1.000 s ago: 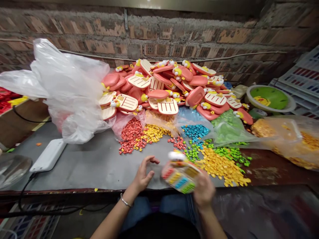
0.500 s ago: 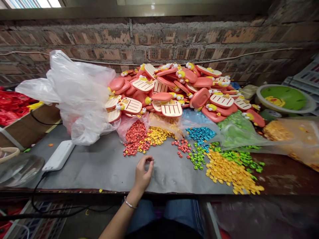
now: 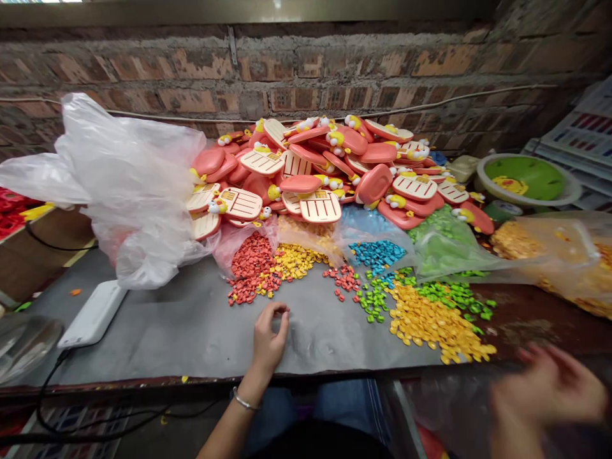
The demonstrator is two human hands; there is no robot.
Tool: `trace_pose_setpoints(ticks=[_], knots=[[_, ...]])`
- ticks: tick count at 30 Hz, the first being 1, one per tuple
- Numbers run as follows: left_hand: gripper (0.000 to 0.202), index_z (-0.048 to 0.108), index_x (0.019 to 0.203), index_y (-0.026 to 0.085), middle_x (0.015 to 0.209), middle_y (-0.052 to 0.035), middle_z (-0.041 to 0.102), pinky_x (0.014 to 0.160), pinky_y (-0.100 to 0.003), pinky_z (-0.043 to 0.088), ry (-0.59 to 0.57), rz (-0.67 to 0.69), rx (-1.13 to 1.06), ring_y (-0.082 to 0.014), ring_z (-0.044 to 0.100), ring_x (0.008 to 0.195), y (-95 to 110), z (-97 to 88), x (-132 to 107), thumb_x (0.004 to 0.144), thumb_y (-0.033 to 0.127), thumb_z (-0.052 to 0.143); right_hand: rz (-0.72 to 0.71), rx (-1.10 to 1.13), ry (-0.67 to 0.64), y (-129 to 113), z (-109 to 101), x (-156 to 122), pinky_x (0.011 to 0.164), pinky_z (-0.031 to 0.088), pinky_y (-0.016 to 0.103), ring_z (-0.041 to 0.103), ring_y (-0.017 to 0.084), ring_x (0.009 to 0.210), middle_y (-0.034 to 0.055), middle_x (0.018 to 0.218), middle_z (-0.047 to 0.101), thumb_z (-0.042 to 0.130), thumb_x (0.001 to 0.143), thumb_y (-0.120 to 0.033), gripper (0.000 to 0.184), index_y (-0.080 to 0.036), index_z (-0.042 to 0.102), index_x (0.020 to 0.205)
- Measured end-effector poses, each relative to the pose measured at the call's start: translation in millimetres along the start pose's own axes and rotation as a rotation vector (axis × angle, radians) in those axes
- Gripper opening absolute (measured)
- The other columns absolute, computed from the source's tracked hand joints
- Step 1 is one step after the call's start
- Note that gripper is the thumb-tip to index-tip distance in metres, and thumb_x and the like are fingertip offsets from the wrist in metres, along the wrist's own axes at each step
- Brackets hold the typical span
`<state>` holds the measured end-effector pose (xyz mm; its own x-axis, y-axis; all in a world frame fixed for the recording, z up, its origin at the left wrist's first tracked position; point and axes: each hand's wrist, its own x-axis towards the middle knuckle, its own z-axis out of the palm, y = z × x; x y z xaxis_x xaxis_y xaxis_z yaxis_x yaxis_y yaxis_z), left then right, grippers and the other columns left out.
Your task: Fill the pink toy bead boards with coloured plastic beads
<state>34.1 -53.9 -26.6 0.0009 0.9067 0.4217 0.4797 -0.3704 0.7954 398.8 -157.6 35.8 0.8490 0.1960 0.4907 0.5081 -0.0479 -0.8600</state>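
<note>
My left hand [image 3: 268, 338] rests on the grey mat [image 3: 191, 325] near the table's front edge, thumb and forefinger pinched together; what they pinch is too small to make out. Beyond it lie loose heaps of small plastic pieces: red [image 3: 251, 264], yellow [image 3: 296, 258], blue [image 3: 375, 252], green [image 3: 373, 299] and orange-yellow [image 3: 430, 322]. My right hand [image 3: 549, 395] is at the lower right, below the table edge, blurred, fingers stretched out and holding nothing. A big pile of pink and cream toy shells [image 3: 325, 166] lies against the brick wall.
A crumpled clear plastic bag [image 3: 129, 185] bulges at the left. A white flat device [image 3: 93, 312] with a black cable lies at the front left. A green basin [image 3: 526, 178] and clear bags of orange pieces [image 3: 549, 248] stand at the right.
One second ago my right hand held a filled multicoloured toy; it then left view and now reappears at the lower right with nothing in it. My left hand's fingers closed into a pinch.
</note>
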Motion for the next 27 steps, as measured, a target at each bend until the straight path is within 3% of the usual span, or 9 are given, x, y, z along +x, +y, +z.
trace_pose_setpoints(ticks=[2, 4, 6, 8, 11, 13, 17, 21, 27], knots=[[0.013, 0.063, 0.092, 0.018, 0.086, -0.0043, 0.070, 0.074, -0.030, 0.053, 0.010, 0.017, 0.009, -0.0175, 0.065, 0.080, -0.2, -0.6, -0.3, 0.092, 0.028, 0.053, -0.096, 0.122, -0.159, -15.1, 69.6, 9.1, 0.067, 0.054, 0.055, 0.069, 0.034, 0.085, 0.0151, 0.092, 0.067, 0.059, 0.081, -0.053, 0.038, -0.031, 0.067, 0.110], [0.013, 0.063, 0.093, 0.018, 0.086, -0.0044, 0.070, 0.074, -0.030, 0.054, 0.019, 0.035, 0.021, -0.0174, 0.065, 0.080, -0.9, -1.4, -0.7, 0.092, 0.027, 0.053, -0.209, 0.214, -0.555, -40.1, 143.6, 13.3, 0.080, 0.055, 0.051, 0.068, 0.029, 0.092, 0.0125, 0.099, 0.068, 0.060, 0.082, -0.051, 0.043, -0.025, 0.063, 0.117], [0.013, 0.063, 0.093, 0.018, 0.085, -0.0044, 0.070, 0.073, -0.030, 0.054, 0.019, 0.048, 0.030, -0.0172, 0.065, 0.079, -1.7, -2.0, -1.1, 0.093, 0.027, 0.053, -0.295, 0.163, -0.835, -66.9, 213.5, 13.1, 0.087, 0.054, 0.049, 0.066, 0.027, 0.096, 0.0131, 0.110, 0.068, 0.057, 0.085, -0.049, 0.047, -0.021, 0.059, 0.123], [0.013, 0.062, 0.092, 0.018, 0.085, -0.0043, 0.070, 0.073, -0.030, 0.054, 0.016, 0.053, 0.033, -0.0172, 0.065, 0.078, -2.6, -2.2, -1.5, 0.093, 0.027, 0.053, -0.337, -0.014, -0.961, -87.8, 273.3, 9.9, 0.098, 0.048, 0.049, 0.062, 0.030, 0.110, 0.0160, 0.124, 0.063, 0.059, 0.086, -0.042, 0.050, -0.018, 0.056, 0.130], [0.014, 0.063, 0.092, 0.018, 0.085, -0.0043, 0.070, 0.074, -0.031, 0.054, 0.007, 0.047, 0.028, -0.0176, 0.065, 0.079, -3.4, -2.1, -2.2, 0.092, 0.027, 0.053, -0.243, -0.192, -1.124, -101.0, 335.7, 4.0, 0.105, 0.041, 0.049, 0.057, 0.034, 0.120, 0.0163, 0.129, 0.062, 0.066, 0.082, -0.034, 0.059, -0.015, 0.050, 0.136], [0.013, 0.063, 0.092, 0.018, 0.085, -0.0042, 0.070, 0.074, -0.031, 0.054, 0.007, 0.048, 0.030, -0.0176, 0.065, 0.079, -3.3, -2.3, -2.5, 0.092, 0.027, 0.053, -0.159, -0.138, -1.159, -100.3, 355.0, 1.7, 0.107, 0.041, 0.045, 0.056, 0.032, 0.123, 0.0164, 0.135, 0.059, 0.065, 0.082, -0.029, 0.060, -0.011, 0.049, 0.136], [0.012, 0.062, 0.093, 0.018, 0.085, -0.0039, 0.069, 0.073, -0.030, 0.054, 0.011, 0.069, 0.034, -0.0170, 0.065, 0.079, -2.1, -3.2, -1.8, 0.092, 0.025, 0.053, -0.132, 0.178, -0.979, -91.4, 331.0, -2.6, 0.111, 0.039, 0.044, 0.054, 0.027, 0.127, 0.0135, 0.140, 0.056, 0.052, 0.087, -0.027, 0.050, -0.012, 0.051, 0.135], [0.011, 0.061, 0.099, 0.019, 0.092, -0.0048, 0.068, 0.075, -0.030, 0.053, 0.000, 0.116, 0.025, -0.0178, 0.064, 0.086, -1.4, -2.9, -1.2, 0.093, 0.023, 0.053, -0.221, 0.434, -0.906, -79.4, 237.7, -26.9, 0.115, 0.036, 0.043, 0.049, 0.025, 0.133, 0.0087, 0.144, 0.053, 0.053, 0.091, -0.033, 0.049, -0.020, 0.052, 0.138], [0.029, 0.052, 0.121, 0.020, 0.121, -0.0120, 0.058, 0.082, -0.036, 0.052, 0.069, 0.147, -0.018, -0.0242, 0.056, 0.113, -5.3, -1.5, -4.0, 0.092, 0.026, 0.054, -0.011, 0.362, -1.006, -51.7, 107.6, -113.8, 0.112, 0.041, 0.043, 0.051, 0.025, 0.132, 0.0077, 0.145, 0.053, 0.051, 0.097, -0.035, 0.045, -0.027, 0.050, 0.141]])
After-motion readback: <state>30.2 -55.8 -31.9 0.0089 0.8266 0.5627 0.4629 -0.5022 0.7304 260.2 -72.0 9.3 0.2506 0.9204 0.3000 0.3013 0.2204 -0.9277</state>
